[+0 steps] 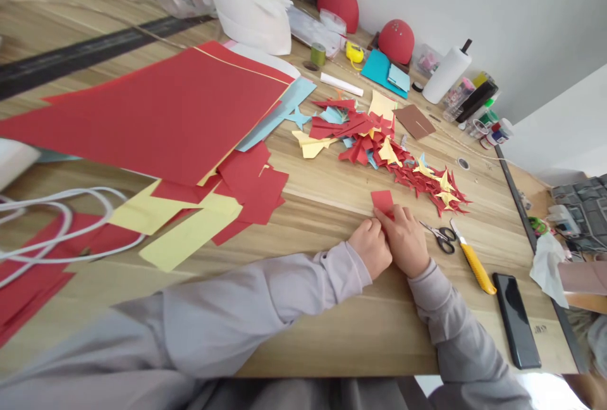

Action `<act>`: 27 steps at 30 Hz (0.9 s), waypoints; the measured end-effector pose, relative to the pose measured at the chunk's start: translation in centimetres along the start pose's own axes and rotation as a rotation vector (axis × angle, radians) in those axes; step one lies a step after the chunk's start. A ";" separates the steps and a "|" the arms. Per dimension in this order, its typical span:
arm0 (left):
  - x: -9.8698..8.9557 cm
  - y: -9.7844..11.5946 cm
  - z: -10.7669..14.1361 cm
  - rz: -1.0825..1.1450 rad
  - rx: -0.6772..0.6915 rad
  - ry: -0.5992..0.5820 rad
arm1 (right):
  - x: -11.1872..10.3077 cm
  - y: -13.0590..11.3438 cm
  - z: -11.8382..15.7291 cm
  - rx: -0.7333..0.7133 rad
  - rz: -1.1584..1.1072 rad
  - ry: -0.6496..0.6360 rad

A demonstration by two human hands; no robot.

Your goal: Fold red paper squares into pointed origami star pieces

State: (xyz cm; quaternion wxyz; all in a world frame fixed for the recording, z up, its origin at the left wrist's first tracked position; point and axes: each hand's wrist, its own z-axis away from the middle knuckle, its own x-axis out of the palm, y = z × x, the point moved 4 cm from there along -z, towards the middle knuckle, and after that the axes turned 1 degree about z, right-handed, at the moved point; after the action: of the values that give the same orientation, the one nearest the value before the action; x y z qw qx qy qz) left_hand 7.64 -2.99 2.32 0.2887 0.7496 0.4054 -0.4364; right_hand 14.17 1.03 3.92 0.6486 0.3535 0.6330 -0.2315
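A small red paper piece (382, 200) lies on the wooden table, its far end showing beyond my fingers. My left hand (372, 247) is closed at its near end, fingers curled in a pinch on the paper. Beside it and touching it, my right hand (405, 239) presses on the same piece with bent fingers. Most of the paper is hidden under both hands. Just right of my right hand lie black-handled scissors (446, 239) and a yellow utility knife (477, 264). Beyond the hands is a heap of folded red, yellow and blue paper shapes (374, 138).
Large red sheets (156, 112) and cut red pieces (256, 185) lie to the left, with yellow strips (190, 233) and a white cable (66, 252). A black phone (516, 321) rests near the right edge. Bottles, a white roll (446, 74) and red domed objects (396, 42) line the wall.
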 end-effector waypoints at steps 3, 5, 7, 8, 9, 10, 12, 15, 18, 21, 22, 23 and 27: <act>0.0 0.1 0.0 -0.020 0.012 0.040 | 0.1 0.2 -0.8 0.014 0.040 -0.026; 0.0 0.2 0.1 -0.023 0.018 0.067 | 0.1 0.2 -1.4 0.009 0.070 -0.048; 0.0 0.3 0.2 -0.018 0.014 0.084 | 0.1 0.1 -2.0 0.004 0.097 -0.066; 0.0 0.3 0.2 -0.015 0.012 0.089 | 0.1 0.1 -2.3 0.004 0.107 -0.073; 0.0 0.3 0.2 -0.011 0.013 0.091 | 0.1 0.0 -2.6 0.008 0.112 -0.078; 0.0 0.3 0.3 -0.009 0.016 0.090 | 0.1 0.0 -2.9 0.013 0.113 -0.082; 0.0 0.3 0.3 -0.007 0.024 0.093 | 0.1 -0.1 -3.5 0.018 0.099 -0.086; 0.2 0.2 0.2 -0.003 0.033 0.107 | 0.4 0.2 -4.1 0.019 0.042 -0.056; 0.3 0.0 0.2 -0.011 0.024 0.126 | 1.4 1.3 -4.3 0.025 -0.102 0.003; 0.3 -0.6 0.4 -0.016 0.019 0.130 | 2.5 2.9 -3.8 0.050 -0.410 0.188; 0.2 -0.8 0.4 -0.011 0.018 0.117 | 2.7 3.6 -3.4 0.096 -0.501 0.290; 0.2 -1.1 0.4 -0.003 0.016 0.099 | 2.9 4.3 -2.9 0.168 -0.560 0.400; 0.1 -2.5 0.1 0.049 -0.015 0.028 | 3.3 5.3 -1.6 0.277 -0.653 0.583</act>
State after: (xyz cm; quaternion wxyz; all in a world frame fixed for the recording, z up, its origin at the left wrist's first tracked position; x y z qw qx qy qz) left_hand 5.52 -1.75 2.01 0.2992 0.7631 0.3941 -0.4158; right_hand 17.42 6.16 1.60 0.2831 0.2694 0.8305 -0.3969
